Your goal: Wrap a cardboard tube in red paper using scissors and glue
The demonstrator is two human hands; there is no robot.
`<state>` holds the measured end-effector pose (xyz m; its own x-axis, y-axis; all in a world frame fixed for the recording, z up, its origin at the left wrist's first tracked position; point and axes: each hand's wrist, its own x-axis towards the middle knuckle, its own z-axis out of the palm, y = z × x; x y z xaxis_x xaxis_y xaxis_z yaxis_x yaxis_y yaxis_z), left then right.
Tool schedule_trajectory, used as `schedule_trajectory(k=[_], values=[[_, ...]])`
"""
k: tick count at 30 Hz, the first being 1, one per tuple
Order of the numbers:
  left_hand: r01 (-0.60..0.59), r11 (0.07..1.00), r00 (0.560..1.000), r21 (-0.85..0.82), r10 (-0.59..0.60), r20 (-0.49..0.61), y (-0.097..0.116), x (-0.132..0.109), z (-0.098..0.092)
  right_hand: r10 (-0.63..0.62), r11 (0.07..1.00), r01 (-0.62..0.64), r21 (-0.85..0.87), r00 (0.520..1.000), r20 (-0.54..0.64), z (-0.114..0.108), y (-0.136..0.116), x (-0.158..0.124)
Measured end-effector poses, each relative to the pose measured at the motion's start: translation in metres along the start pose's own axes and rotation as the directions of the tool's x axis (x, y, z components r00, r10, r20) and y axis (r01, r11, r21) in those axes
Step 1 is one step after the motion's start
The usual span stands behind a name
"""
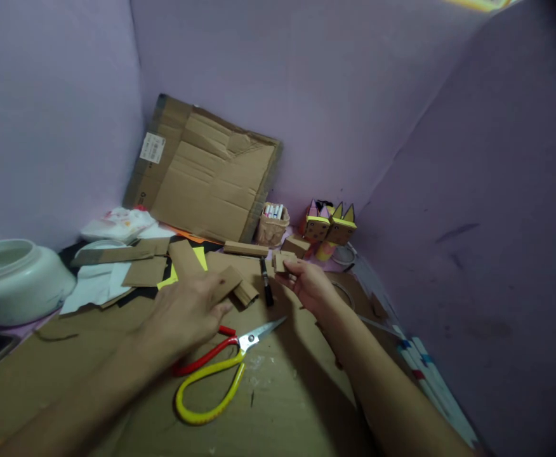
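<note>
My left hand is closed on a small cardboard piece, gripped between thumb and fingers. Just past it, a folded cardboard strip lies on the cardboard sheet that covers the table. In my right hand are a few small cardboard pieces, pinched at the fingertips. Between the two hands lies a black marker. Scissors with one red and one yellow handle rest below my left hand, their blades pointing right.
A large flattened cardboard box leans on the back wall. Near it stand a holder of markers and two decorated cardboard figures. Cardboard scraps and a white pot are at left. Several white markers lie at right.
</note>
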<state>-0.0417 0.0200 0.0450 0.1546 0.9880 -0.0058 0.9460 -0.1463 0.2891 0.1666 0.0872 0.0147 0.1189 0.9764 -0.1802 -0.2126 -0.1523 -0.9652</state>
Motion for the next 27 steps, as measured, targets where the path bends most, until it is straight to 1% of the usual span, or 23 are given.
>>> schedule_trajectory(k=[1, 2, 3, 6, 9, 11, 12, 14, 17, 18, 19, 20, 21, 22, 23, 24, 25, 26, 27], values=[[0.034, 0.999, 0.998, 0.005, -0.034, -0.055, -0.004, 0.005, 0.001, -0.011, 0.999, 0.011, -0.040, 1.000, -0.010, 0.004, -0.001, 0.007], [0.050, 0.999, 0.996, 0.002, -0.050, -0.076, -0.007, 0.011, 0.003, -0.026, 0.996, 0.024, -0.087, 0.999, -0.022, 0.008, -0.001, 0.012], [0.060, 0.998, 0.996, -0.010, -0.061, -0.072, -0.011, 0.015, 0.006, -0.046, 0.989, 0.041, -0.141, 0.998, -0.035, 0.010, 0.000, 0.016], [0.080, 0.995, 0.997, -0.065, -0.080, 0.010, -0.018, 0.024, 0.017, -0.146, 0.934, 0.117, -0.338, 0.987, -0.062, 0.018, 0.003, 0.018], [0.074, 0.994, 0.997, -0.080, -0.071, 0.036, -0.022, 0.028, 0.025, -0.265, 0.818, 0.204, -0.539, 0.963, -0.038, 0.027, 0.008, 0.012], [0.060, 0.995, 0.998, -0.081, -0.057, 0.040, -0.024, 0.029, 0.027, -0.301, 0.728, 0.240, -0.642, 0.953, 0.015, 0.034, 0.012, 0.006], [0.059, 0.995, 0.998, -0.078, -0.056, 0.039, -0.026, 0.030, 0.026, -0.298, 0.688, 0.250, -0.681, 0.953, 0.050, 0.039, 0.014, 0.002], [0.082, 0.995, 0.996, -0.064, -0.081, 0.026, -0.029, 0.031, 0.019, -0.251, 0.621, 0.253, -0.742, 0.961, 0.117, 0.048, 0.017, -0.008], [0.132, 0.990, 0.991, -0.045, -0.132, 0.003, -0.037, 0.030, -0.004, -0.163, 0.542, 0.237, -0.806, 0.971, 0.176, 0.060, 0.021, -0.022], [0.116, 0.992, 0.993, -0.056, -0.115, 0.020, -0.039, 0.028, -0.013, -0.152, 0.522, 0.237, -0.820, 0.971, 0.184, 0.064, 0.022, -0.025], [0.071, 0.993, 0.996, -0.093, -0.065, 0.066, -0.040, 0.024, -0.023, -0.151, 0.508, 0.240, -0.827, 0.970, 0.189, 0.067, 0.023, -0.027], [0.008, 0.988, 0.990, -0.157, 0.014, 0.137, -0.039, 0.020, -0.031, -0.156, 0.501, 0.246, -0.829, 0.969, 0.193, 0.069, 0.023, -0.029], [-0.077, 0.959, 0.958, -0.273, 0.147, 0.246, -0.037, 0.014, -0.037, -0.166, 0.502, 0.253, -0.827, 0.967, 0.194, 0.070, 0.022, -0.029], [-0.122, 0.909, 0.902, -0.399, 0.270, 0.337, -0.032, 0.008, -0.040, -0.180, 0.511, 0.258, -0.820, 0.965, 0.191, 0.069, 0.020, -0.028], [-0.133, 0.855, 0.837, -0.502, 0.368, 0.405, -0.026, 0.001, -0.038, -0.200, 0.525, 0.263, -0.809, 0.963, 0.183, 0.065, 0.017, -0.027], [-0.111, 0.806, 0.785, -0.581, 0.429, 0.446, -0.018, -0.006, -0.033, -0.224, 0.543, 0.268, -0.796, 0.959, 0.171, 0.058, 0.013, -0.026], [-0.051, 0.758, 0.755, -0.651, 0.456, 0.472, -0.008, -0.013, -0.025, -0.256, 0.561, 0.274, -0.781, 0.955, 0.151, 0.050, 0.008, -0.026], [0.053, 0.673, 0.709, -0.737, 0.495, 0.503, 0.003, -0.019, -0.013, -0.293, 0.583, 0.286, -0.761, 0.947, 0.131, 0.039, 0.003, -0.027], [0.224, 0.518, 0.673, -0.826, 0.531, 0.515, 0.013, -0.025, 0.000, -0.328, 0.600, 0.295, -0.744, 0.939, 0.108, 0.028, -0.003, -0.029]])
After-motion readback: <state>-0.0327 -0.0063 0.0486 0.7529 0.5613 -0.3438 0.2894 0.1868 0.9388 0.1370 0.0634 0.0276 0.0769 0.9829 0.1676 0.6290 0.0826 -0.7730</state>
